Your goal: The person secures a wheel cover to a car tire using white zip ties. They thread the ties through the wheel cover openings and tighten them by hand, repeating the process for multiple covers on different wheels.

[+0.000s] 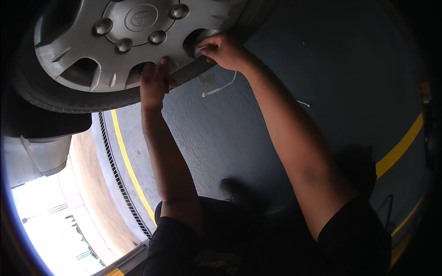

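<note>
A silver wheel cover (pixel 115 60) with bolt-like caps around its centre fills the upper left, inside a black tyre (pixel 78 103). My left hand (pixel 155 87) is at the cover's lower rim with its fingers up and apart, some reaching into a slot, their tips partly hidden. At the slot to the right, my right hand (pixel 224 51) pinches thumb and fingers together. Something small and pale shows at those fingertips, too unclear to name. Below the right wrist is a white cable tie (pixel 217 91), its upper end passing close to the wrist.
Another white cable tie (pixel 303 103) lies on the grey floor (pixel 212 138), right of my right forearm. Yellow lines (pixel 123 142) and a dark drain grate (pixel 108 147) run along the left. A silver vehicle body part (pixel 43 154) stands left, below the tyre. A dark shoe (pixel 235 188) shows lower centre.
</note>
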Tool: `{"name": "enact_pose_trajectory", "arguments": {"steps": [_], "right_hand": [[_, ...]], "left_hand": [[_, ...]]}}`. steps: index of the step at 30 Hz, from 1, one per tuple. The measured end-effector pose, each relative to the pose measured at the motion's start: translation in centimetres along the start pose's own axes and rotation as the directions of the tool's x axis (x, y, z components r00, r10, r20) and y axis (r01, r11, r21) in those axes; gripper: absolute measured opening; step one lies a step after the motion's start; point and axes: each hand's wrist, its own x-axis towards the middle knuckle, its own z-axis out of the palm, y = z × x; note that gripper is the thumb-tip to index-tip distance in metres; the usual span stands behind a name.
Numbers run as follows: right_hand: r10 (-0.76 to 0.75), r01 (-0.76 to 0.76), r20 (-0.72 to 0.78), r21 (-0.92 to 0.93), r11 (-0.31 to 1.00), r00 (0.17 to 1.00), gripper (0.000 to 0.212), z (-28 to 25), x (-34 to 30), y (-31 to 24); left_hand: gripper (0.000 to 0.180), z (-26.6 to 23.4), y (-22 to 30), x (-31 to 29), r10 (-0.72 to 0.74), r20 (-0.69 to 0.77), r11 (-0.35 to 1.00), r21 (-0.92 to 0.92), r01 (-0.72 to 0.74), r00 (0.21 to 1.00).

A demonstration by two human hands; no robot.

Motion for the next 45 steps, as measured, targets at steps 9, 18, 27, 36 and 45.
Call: {"name": "enact_pose_trajectory", "arguments": {"steps": [9,18,27,36,45], "right_hand": [[0.011,0.003,-0.196,0.068,0.998,0.981,0.021,2.6,1.0,-0.1],[-0.087,0.125,-0.140,0.294,0.947,0.986,0.027,2.9,1.5,-0.7],[-0.099,0.137,-0.233,0.157,0.978,0.968,0.027,4.4,2.1,-0.2],[-0.276,0.232,-0.287,-0.180,0.956,0.917,0.027,4.2,2.9,-1.0],[0.056,0.004,-0.103,0.503,0.864,0.993,0.021,4.8,3.1,0.4]], "left_hand": [[0.029,-1.6,-0.8,1.1,0.022,0.002,0.975,0.222,-0.021,1.000],[0.045,-0.7,-0.3,0.3,0.084,-0.059,0.988,0.134,-0.075,0.995],[0.042,-1.0,-1.1,0.9,0.114,-0.062,0.985,0.140,-0.105,0.992],[0.042,-0.7,-0.7,0.1,0.129,-0.018,0.990,-0.059,-0.130,0.991],[0.030,-0.7,-1.9,0.6,0.297,-0.045,0.953,0.068,-0.294,0.954]]}}
